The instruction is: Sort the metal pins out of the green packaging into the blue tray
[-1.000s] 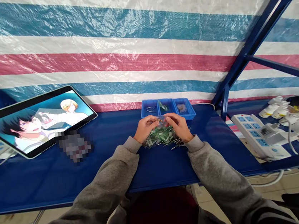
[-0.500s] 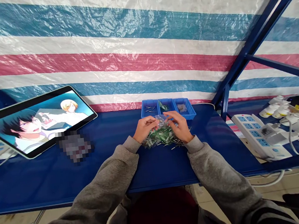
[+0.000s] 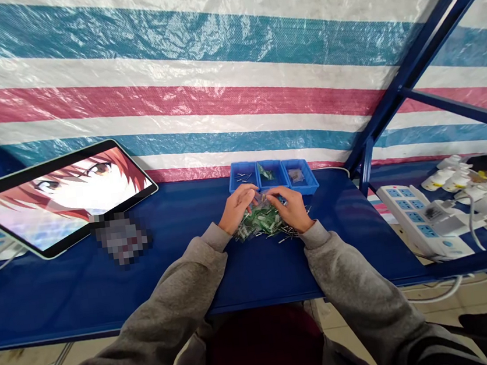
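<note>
Viewed from my remote station, both grey sleeves (image 3: 172,296) run off the lower edge of the frame, with a dark red seat (image 3: 262,350) partly in shadow between them. On the blue tabletop (image 3: 267,273) I find a loose heap of green packets and thin metal rods (image 3: 265,221), partly covered by the hands; individual pieces cannot be counted. Above it, the left hand (image 3: 233,212) and right hand (image 3: 294,207) have their fingertips closed on a small clear plastic bag (image 3: 263,196); the fingers mask most of it, and I cannot make out its contents. To the left, a pixelated patch (image 3: 123,238) conceals an item just beside a tablet (image 3: 64,194), itself cut off at the frame edge. To the right lie a power strip (image 3: 419,221) and white bottles (image 3: 440,177), labels unreadable. Just beyond the hands stand three blue bins (image 3: 308,188); behind everything hangs a striped tarpaulin (image 3: 216,97).
</note>
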`<state>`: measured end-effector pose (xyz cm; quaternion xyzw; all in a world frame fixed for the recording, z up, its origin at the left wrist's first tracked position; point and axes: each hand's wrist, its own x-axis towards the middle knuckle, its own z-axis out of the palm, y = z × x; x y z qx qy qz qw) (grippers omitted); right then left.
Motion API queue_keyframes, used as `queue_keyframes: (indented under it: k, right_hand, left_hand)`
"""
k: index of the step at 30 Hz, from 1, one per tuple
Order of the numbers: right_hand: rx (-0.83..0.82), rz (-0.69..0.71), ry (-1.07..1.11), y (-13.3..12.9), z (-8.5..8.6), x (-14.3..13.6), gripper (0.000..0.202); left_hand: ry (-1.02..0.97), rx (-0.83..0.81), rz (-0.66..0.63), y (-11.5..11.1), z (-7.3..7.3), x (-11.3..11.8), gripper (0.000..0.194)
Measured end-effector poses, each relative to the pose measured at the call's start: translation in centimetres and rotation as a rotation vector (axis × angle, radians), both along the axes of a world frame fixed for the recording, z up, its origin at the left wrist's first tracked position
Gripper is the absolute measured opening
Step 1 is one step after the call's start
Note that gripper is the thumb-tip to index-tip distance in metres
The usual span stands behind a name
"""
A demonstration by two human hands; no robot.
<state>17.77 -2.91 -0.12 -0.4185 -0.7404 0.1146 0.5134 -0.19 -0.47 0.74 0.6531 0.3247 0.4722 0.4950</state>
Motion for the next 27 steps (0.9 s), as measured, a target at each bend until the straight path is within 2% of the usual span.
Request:
queue_keyframes:
  k: [4,6,8,10,12,16,18,21,24,27]
  right_hand:
    - [-0.075,0.014,0.037,-0.03,-0.15,-0.09,0.022]
    - [-0.092,0.011,0.078,-0.09,-0.13,-0.04,0.025]
    - [-0.068,0.033,0.093,-0.18,0.00,0.06,0.028]
    - [-0.010,0.082,0.051,-0.23,0.13,0.15,0.031]
    - [0.049,0.105,-0.017,-0.20,0.17,0.18,0.029]
    - [0.102,-0.014,-0.013,0.06,-0.02,0.07,0.019]
    - [0.062,-0.043,0.036,0.16,-0.11,0.04,0.021]
    - [-0.080,0.004,0.134,0.20,-0.19,0.00,0.022]
    - [-0.212,0.057,0.260,0.16,-0.22,0.00,0.026]
    - [-0.197,0.098,0.271,0.08,-0.12,0.13,0.031]
  left_hand:
    - [0.136,0.068,-0.007,-0.10,-0.23,-0.08,0.035]
    - [0.105,0.030,-0.018,-0.07,-0.17,-0.13,0.033]
    - [0.036,-0.023,-0.006,0.06,-0.11,-0.17,0.040]
    - [-0.026,-0.048,0.020,0.25,-0.15,-0.17,0.049]
    - [-0.065,-0.057,0.021,0.42,-0.29,-0.15,0.049]
    - [-0.039,-0.043,-0.025,0.38,-0.48,0.01,0.038]
    - [0.016,0.019,0.004,0.22,-0.50,0.11,0.038]
    - [0.073,0.088,0.024,0.06,-0.58,0.23,0.036]
    - [0.041,0.010,-0.030,0.17,-0.67,0.15,0.037]
    - [-0.017,-0.058,-0.053,0.35,-0.52,-0.12,0.044]
